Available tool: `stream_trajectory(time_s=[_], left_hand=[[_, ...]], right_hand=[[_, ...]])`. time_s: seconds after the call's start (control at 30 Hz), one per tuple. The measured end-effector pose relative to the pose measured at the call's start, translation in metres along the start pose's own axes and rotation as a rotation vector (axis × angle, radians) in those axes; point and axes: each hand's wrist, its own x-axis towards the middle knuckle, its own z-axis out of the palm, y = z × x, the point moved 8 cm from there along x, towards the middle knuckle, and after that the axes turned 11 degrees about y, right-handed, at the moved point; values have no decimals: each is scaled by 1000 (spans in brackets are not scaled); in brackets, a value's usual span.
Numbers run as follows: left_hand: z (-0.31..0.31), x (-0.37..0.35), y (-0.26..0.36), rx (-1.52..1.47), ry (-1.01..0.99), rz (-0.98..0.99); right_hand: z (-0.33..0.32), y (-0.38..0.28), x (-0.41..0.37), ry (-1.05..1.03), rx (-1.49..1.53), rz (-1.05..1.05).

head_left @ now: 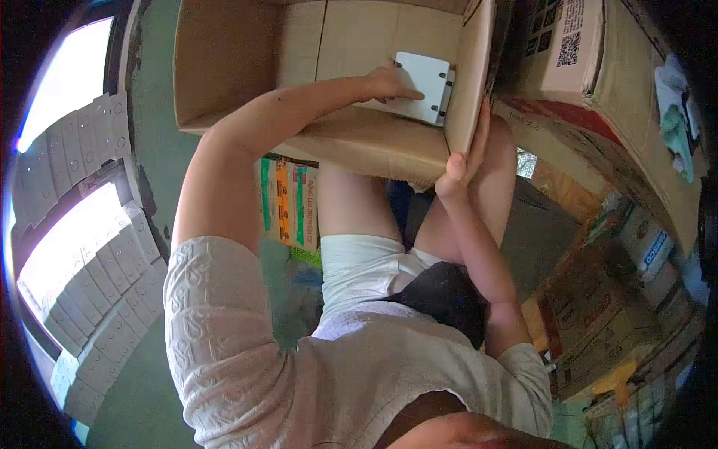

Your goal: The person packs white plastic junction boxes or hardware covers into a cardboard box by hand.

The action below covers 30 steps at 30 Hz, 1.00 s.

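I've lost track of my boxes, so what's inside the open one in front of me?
In the cardboard box, a flat white piece sits by the right wall. The left hand covers part of it; anything beneath it or behind the left forearm is hidden.

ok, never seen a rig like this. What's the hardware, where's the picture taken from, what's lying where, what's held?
There is no machine here: a person works with two bare hands. The single picture comes from a camera on their head, looking forward and down, so their own shirt and legs show too.

In front of them, over the legs, is an open cardboard box. Inside it is a flat white panel with small dark pieces near its corners. The left hand touches the panel; whether it grips it is unclear. The right hand holds the box's side wall.

Around them are larger cartons and rows of white boxes.
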Motion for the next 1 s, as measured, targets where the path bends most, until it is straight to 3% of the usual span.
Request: stream_trajectory(time_s=[0.07, 0.17, 0.3, 0.37, 0.47, 0.53, 0.6, 0.63, 0.67, 0.7, 0.73, 0.8, 0.83, 0.87, 0.9, 0.93, 0.97, 1.0], left_hand=[[-4, 4, -13, -22, 105, -131], [12, 17, -23, -31, 4, -95], [10, 8, -17, -91, 105, -177], [20, 5, -8, -122, -99, -90], [20, 8, -13, -154, -104, -143], [30, 6, -13, -279, -175, -78], [22, -9, -6, -329, -95, -110], [23, -7, -2, -309, -122, -48], [-5, -49, 29, -122, -179, -70], [-16, -46, 35, 13, -29, 100], [-35, -30, 52, 354, 88, 289], [-85, -47, 75, 835, 368, 431], [-120, -64, 89, 971, 551, 400], [-161, -141, 123, 1029, 488, 258], [-207, -159, 121, 1108, 825, 301], [-249, -223, 139, 1081, 934, 223], [-287, -294, 143, 1178, 1411, 412], [-330, -321, 119, 1526, 1733, 451]], right_hand=[[1, 2, 1, 6, -4, -8], [0, 3, 0, 33, 27, -16], [0, 4, 0, 27, 48, 25], [0, 6, 0, 30, 63, 30], [1, 2, -3, 23, 72, 47], [4, -10, 2, 29, 61, 35], [1, -7, -1, 40, -3, -32], [-1, -5, -4, 51, -26, -55], [3, -13, 0, 42, -18, -34], [4, -12, 3, 26, 14, -5], [5, -8, 6, 10, 32, 38], [2, 3, 12, 32, 41, 61], [-1, 3, 12, 21, -1, 24], [2, -1, 9, 13, 20, 14], [4, -8, 9, 3, 20, -32], [4, -10, 10, -5, 15, -71], [3, -9, 10, -15, -11, -109], [3, -7, 11, -17, -4, -112]])
